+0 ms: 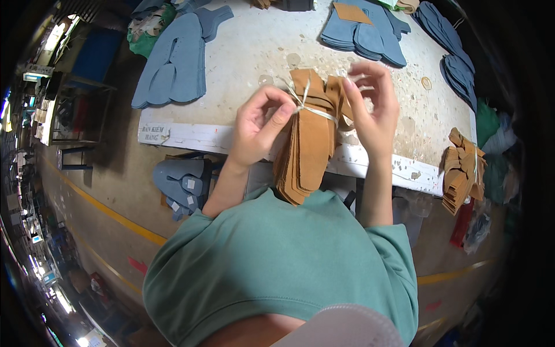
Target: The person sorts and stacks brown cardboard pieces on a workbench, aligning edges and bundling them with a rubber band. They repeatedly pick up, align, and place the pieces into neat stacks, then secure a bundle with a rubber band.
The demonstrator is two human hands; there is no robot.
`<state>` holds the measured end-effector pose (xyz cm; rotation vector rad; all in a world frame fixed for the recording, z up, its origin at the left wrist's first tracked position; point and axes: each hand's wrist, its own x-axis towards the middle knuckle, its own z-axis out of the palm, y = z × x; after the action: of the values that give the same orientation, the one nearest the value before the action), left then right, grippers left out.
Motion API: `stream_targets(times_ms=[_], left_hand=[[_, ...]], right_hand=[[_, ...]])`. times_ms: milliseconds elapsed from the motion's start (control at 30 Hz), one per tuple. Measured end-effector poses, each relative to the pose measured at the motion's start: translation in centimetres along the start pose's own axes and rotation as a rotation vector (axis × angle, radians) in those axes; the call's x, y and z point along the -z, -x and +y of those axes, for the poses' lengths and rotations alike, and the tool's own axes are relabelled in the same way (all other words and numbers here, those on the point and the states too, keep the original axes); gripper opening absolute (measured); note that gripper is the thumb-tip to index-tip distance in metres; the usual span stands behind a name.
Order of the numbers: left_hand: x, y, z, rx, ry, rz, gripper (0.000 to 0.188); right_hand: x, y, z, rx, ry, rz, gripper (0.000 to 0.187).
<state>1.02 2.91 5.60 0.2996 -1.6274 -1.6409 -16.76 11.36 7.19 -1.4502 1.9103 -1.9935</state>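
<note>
A bundle of tan leather pieces [312, 139] hangs over the near edge of the table, its long rounded ends pointing toward me. Pale string [315, 111] wraps around the bundle and is crossed on top, with loose ends sticking up. My left hand [260, 118] is closed at the bundle's left side, thumb and forefinger pinched at the string. To the right of the bundle, my right hand [376, 110] is raised with its fingers curved and thumb apart. Nothing shows between its fingers, and the thumb is close to the bundle's upper right pieces.
Stacks of blue-grey cut pieces lie on the white table [254, 69] at the left [176, 63] and far right [364, 32]. Another tied tan bundle [462, 168] rests at the right edge. More blue-grey pieces [182, 179] sit below the table's left front. Plastic bags [497, 133] are at the right.
</note>
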Motion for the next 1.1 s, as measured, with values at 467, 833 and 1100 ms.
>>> stream_targets(times_ms=[467,833,1100], left_hand=[[0.9,2.2,-1.4,0.352,-0.019,0.000,0.056],[-0.1,2.9,-1.6,0.366,-0.009,0.018,0.057],[-0.9,2.5,-2.1,0.299,-0.174,-0.074,0.059]], right_hand=[[1.6,0.6,1.2,-0.256,0.256,-0.395,0.027],[0.6,0.3,0.3,-0.023,0.423,-0.416,0.067],[-1.0,1.5,0.4,-0.354,-0.186,-0.247,0.059]])
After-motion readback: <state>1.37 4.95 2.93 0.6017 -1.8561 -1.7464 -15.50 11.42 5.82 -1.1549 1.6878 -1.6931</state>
